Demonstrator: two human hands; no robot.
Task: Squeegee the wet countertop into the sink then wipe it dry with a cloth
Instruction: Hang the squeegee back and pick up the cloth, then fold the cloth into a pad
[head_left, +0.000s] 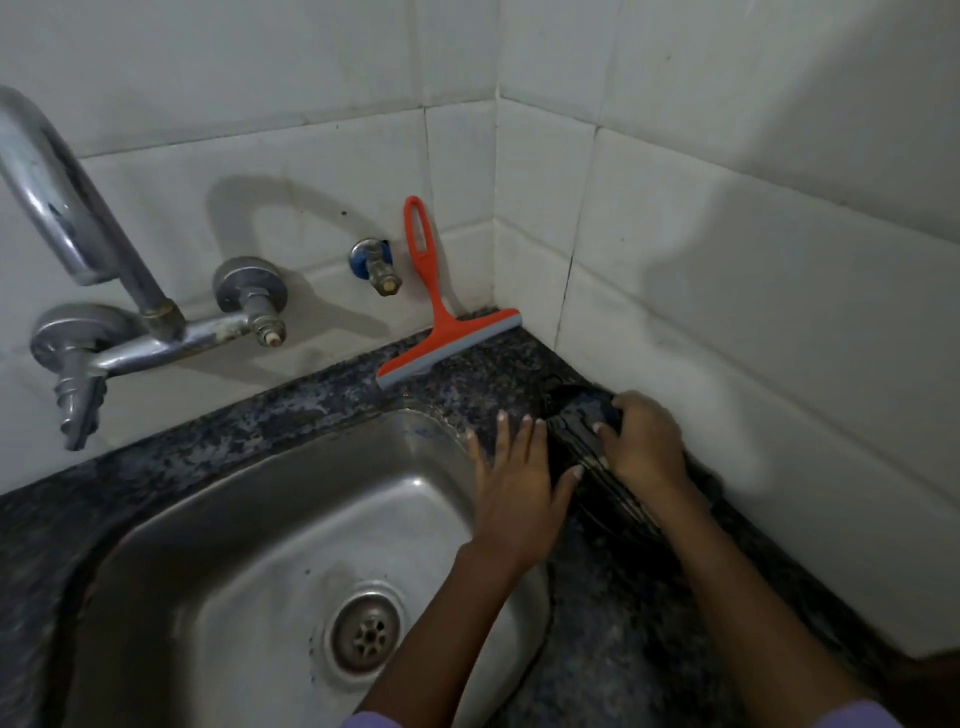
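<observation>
Countertop (613, 613): dark speckled stone, runs along back wall and down the right side of the sink; pale streaky patches on the back strip, can't tell if water or glare.
Cloth (582, 415): dark, bunched, on the right strip of countertop close to the right wall, just right of sink's back-right corner; edges blurred.
Right hand (647, 441): on top of cloth, fingers curled over it, gripping and pressing it onto the counter.
Left hand (511, 467): flat, fingers straight and spread, palm down on the counter at the sink's right rim; thumb tip touching or just beside the cloth, holding nothing.
Squeegee (441, 332): orange, grey rubber blade, standing in back corner; blade edge on counter, looped handle leaning up against back wall tiles. Apart from both hands.
Sink (218, 545): steel basin, round drain (368, 635) near centre-bottom.
Tap (78, 249): chrome wall-mounted, curved spout upper left, nozzle pointing down over back counter strip.
Small valve (376, 265): on back wall, blue collar, just left of squeegee handle.
Walls (727, 260): white tiles, dark marks in the grout.
Sleeves (374, 719): lilac cuffs at bottom edge.
</observation>
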